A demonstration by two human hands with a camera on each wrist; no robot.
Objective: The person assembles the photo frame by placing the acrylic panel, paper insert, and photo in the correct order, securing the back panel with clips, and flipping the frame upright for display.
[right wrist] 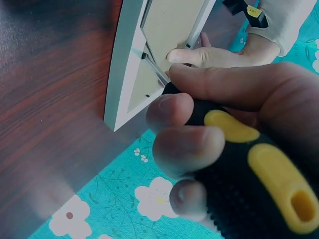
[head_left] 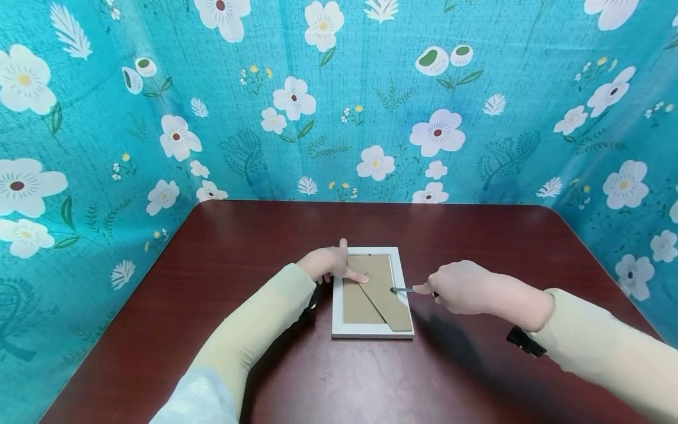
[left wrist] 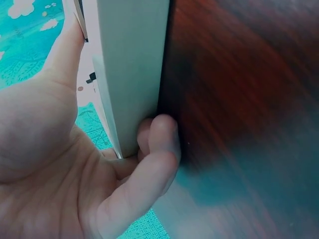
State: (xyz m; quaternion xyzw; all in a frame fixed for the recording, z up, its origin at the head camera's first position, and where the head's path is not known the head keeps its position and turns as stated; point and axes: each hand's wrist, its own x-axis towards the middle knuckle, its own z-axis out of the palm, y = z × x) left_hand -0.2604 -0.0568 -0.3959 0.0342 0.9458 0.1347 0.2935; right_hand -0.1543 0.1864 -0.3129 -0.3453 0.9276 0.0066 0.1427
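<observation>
A white picture frame [head_left: 338, 318] lies face down on the table, showing its brown backing board [head_left: 356, 307] and the angled stand flap [head_left: 391, 306]. My left hand [head_left: 331, 263] grips the frame's left side, its thumb pressing on the backing and the other fingers curled against the outer edge [left wrist: 132, 64]. My right hand [head_left: 463, 287] holds a screwdriver [right wrist: 232, 127] with a black and yellow handle. Its metal shaft [head_left: 404, 290] crosses the right border, with the tip at the inner edge, close to a small dark tab [right wrist: 144, 56].
The dark red-brown table [head_left: 254, 235] extends around the frame on all sides. Behind it and along both sides hangs a turquoise flowered cloth [head_left: 339, 118]. Each wrist carries a black strap-on device, seen at the right wrist [head_left: 525, 341].
</observation>
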